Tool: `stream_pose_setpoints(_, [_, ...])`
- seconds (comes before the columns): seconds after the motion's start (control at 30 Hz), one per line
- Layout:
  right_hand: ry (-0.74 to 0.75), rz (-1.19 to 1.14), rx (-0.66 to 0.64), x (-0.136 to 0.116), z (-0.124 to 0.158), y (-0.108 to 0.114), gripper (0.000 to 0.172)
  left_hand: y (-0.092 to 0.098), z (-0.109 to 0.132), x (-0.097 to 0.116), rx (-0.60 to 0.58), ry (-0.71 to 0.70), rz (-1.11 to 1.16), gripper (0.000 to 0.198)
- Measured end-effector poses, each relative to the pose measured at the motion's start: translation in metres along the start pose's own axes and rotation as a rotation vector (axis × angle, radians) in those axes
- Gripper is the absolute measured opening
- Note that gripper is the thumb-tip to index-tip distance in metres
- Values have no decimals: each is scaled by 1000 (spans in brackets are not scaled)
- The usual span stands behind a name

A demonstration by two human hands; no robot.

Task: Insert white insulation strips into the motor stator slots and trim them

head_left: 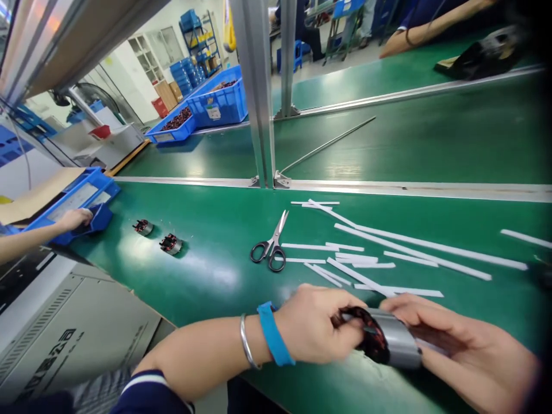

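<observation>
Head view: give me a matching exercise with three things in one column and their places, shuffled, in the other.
1. Black-handled metal scissors
2. Flat blue band
3. Silver metal cylinder with dark windings

A. Around the left wrist
B. Held between the left hand and right hand
C. Lying on the green table

Pairs: 1-C, 2-A, 3-B

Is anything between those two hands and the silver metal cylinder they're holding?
Nothing visible blocks them: the left hand and right hand both touch the silver metal cylinder. A blurred whitish sliver shows by the right hand.
</observation>
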State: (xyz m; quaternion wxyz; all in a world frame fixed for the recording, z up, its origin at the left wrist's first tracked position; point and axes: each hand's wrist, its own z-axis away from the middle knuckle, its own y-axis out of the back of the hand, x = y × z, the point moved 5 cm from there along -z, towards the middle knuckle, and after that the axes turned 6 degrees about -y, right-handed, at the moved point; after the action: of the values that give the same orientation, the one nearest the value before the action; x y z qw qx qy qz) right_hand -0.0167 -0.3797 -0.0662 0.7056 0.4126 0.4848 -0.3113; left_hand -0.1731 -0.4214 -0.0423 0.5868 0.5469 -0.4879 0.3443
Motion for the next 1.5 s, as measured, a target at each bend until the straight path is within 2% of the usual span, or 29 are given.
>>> stream_pose_setpoints(0.1, [-77, -42, 3, -1, 1, 1, 15, 4, -1, 0, 27, 5, 50, 29])
stream_pose_setpoints(0.17, [-67, -17, -67, -3, -1, -1, 16, 4, -1, -2, 20, 51, 156, 32])
stream_pose_setpoints(0.23, [-52, 7, -118, -5, -1, -3, 19, 5, -1, 0, 25, 22, 160, 29])
stream_pose_setpoints(0.33, [-65, -21, -63, -7, 0, -1, 23, 7, 0, 5, 80, -63, 55, 16])
stream_pose_setpoints(0.4, [-38, -52, -50, -9, -1, 1, 24, 7, -1, 2, 89, -23, 98, 16])
stream_pose_setpoints(0.53, [30, -56, -161, -11, -6, 5, 23, 1, -3, -10, -43, 177, 369, 32])
stream_pose_setpoints(0.63, [20, -37, -166, -13, -7, 10, 25, -2, -5, -17, -137, 258, 520, 34])
stream_pose_setpoints(0.8, [17, -51, -227, -27, -1, 3, 43, -3, -7, -24, -126, 336, 709, 22])
stream_pose_setpoints(0.97, [40, -68, -293, -40, 2, 1, 53, -5, -7, -22, -180, 367, 797, 29])
stream_pose_setpoints(1.03, [41, -47, -231, -38, -2, 11, 46, 0, -8, -18, -144, 357, 820, 36])
stream_pose_setpoints(1.07, [80, 11, -151, -37, -4, 18, 42, 4, -10, -15, -113, 349, 834, 39])
stream_pose_setpoints(1.17, [309, 291, 174, -35, -11, 37, 32, 22, -14, -7, 25, 314, 886, 39])
stream_pose_setpoints(1.23, [424, 414, 299, -30, -16, 35, 29, 36, -17, -3, 130, 289, 911, 36])
stream_pose_setpoints(1.37, [476, 484, 291, -19, -29, 15, 20, 55, -19, -2, 287, 250, 858, 35])
stream_pose_setpoints(1.43, [494, 473, 301, -21, -30, 14, 22, 56, -19, -1, 299, 253, 800, 34])
stream_pose_setpoints(1.5, [509, 438, 346, -29, -25, 25, 25, 51, -18, 0, 258, 269, 762, 35])
